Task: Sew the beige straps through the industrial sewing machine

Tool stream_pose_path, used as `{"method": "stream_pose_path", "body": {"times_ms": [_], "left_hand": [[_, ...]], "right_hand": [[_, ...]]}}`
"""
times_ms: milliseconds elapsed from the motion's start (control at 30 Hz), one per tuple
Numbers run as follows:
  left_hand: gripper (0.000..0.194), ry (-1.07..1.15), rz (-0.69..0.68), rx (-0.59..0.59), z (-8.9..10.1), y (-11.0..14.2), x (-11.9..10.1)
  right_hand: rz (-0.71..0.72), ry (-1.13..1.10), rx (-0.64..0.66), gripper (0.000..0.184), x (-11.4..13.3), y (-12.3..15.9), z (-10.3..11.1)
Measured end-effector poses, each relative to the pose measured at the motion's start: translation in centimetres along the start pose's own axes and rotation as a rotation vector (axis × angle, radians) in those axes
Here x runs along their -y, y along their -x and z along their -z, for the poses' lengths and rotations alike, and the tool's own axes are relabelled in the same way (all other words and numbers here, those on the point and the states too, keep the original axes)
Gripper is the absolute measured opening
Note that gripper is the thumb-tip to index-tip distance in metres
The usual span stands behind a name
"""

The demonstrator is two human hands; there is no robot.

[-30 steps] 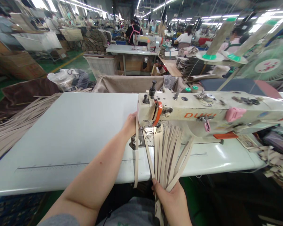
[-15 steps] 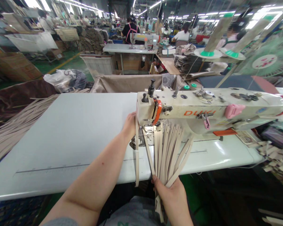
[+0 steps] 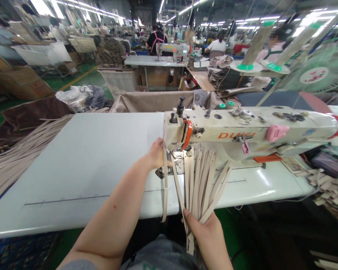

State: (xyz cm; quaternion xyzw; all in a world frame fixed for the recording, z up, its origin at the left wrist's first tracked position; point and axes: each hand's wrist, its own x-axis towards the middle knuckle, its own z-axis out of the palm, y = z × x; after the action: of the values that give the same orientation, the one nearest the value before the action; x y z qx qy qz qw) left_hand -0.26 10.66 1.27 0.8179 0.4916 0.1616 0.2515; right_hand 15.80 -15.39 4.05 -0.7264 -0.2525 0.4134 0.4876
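Observation:
My right hand (image 3: 205, 232) is closed around a fanned bundle of beige straps (image 3: 202, 183) at the table's front edge. Their upper ends spread over the bed of the sewing machine (image 3: 250, 127), some lying under its presser foot (image 3: 188, 152). Left of the needle area is my left hand (image 3: 157, 154), thumb apart from the fingers, whose tips are partly hidden by the machine head. One single strap (image 3: 165, 187) runs down in front of that hand and hangs over the table edge.
A white sewing table (image 3: 101, 150) carries a printed ruler line. Long strips (image 3: 25, 157) lie heaped at its left. Behind stands a fabric-lined bin (image 3: 154, 101). Thread cones (image 3: 253, 45) and a fan (image 3: 315, 75) are at right, with more cut straps (image 3: 326, 187). Other people work farther back.
My left hand has shifted slightly down, and its thumb now shows to the right of the single strap. My right hand keeps its hold on the bundle. The view has shifted slightly.

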Motion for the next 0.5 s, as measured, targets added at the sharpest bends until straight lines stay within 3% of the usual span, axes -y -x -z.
{"method": "stream_pose_path", "body": {"times_ms": [100, 267, 500], "left_hand": [[0.101, -0.048, 0.035, 0.026, 0.2, 0.1, -0.4], [0.101, -0.070, 0.029, 0.031, 0.1, -0.3, 0.0], [0.097, -0.034, -0.021, 0.017, 0.1, -0.3, 0.4]], "right_hand": [[-0.026, -0.089, 0.010, 0.042, -0.2, 0.1, 0.6], [-0.241, -0.315, 0.098, 0.050, -0.5, 0.7, 1.7], [-0.425, -0.379, 0.233, 0.035, -1.2, 1.6, 3.1]]}}
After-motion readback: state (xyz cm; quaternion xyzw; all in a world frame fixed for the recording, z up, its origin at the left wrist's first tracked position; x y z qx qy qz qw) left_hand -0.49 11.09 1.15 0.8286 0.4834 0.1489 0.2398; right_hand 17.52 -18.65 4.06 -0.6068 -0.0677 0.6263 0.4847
